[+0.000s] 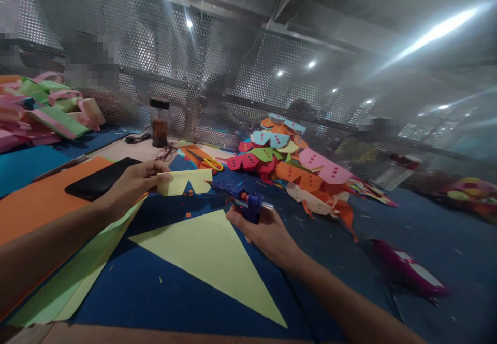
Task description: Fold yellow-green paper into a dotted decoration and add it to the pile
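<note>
My left hand point(145, 178) pinches the left end of a small folded yellow paper piece point(176, 181), which has a triangular notch in its lower edge. In my right hand point(267, 232) is a blue hot glue gun point(243, 196), its handle wrapped by my fingers. The gun's nozzle points left and lies close to the right end of the paper piece; whether they touch I cannot tell. Below both hands, a large pale yellow paper triangle point(212, 261) lies flat on the dark blue tabletop point(163, 287).
Scissors with yellow handles point(215, 164) lie beyond the paper piece. Cut paper shapes point(298, 173) are heaped at the right. A black phone point(101, 178) rests on orange paper point(50, 199). A lidded jar point(159, 124), paper bundles point(50, 108) and a purple object point(407, 269) are around.
</note>
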`<action>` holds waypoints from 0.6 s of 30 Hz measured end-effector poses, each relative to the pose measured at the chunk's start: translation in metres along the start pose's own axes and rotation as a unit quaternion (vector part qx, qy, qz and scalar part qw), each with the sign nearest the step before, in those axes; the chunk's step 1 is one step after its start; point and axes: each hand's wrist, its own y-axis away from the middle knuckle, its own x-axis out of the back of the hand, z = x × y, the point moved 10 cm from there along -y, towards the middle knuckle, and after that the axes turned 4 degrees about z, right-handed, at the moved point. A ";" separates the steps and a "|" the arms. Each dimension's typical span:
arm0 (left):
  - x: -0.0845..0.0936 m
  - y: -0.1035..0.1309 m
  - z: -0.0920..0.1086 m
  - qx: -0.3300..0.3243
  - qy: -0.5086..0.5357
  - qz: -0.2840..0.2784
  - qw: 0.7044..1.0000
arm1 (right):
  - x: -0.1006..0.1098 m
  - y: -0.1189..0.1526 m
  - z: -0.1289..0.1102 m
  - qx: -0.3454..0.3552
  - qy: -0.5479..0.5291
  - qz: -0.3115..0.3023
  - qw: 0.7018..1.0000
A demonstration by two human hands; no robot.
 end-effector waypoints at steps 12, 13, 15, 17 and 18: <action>-0.013 0.008 0.004 0.007 -0.032 -0.034 0.999 | -0.004 0.006 -0.012 0.085 -0.015 -0.002 0.996; -0.013 0.008 0.004 0.009 -0.031 -0.035 0.999 | -0.004 0.007 -0.015 0.092 -0.006 -0.002 0.996; -0.013 0.009 0.005 0.011 -0.029 -0.035 0.999 | -0.003 0.007 -0.021 0.106 0.012 0.001 0.994; -0.013 0.010 0.005 0.008 -0.029 -0.035 0.999 | -0.002 0.008 -0.027 0.115 0.029 0.004 0.993; -0.012 0.010 0.006 0.006 -0.029 -0.036 0.999 | -0.001 0.008 -0.029 0.116 0.037 0.004 0.993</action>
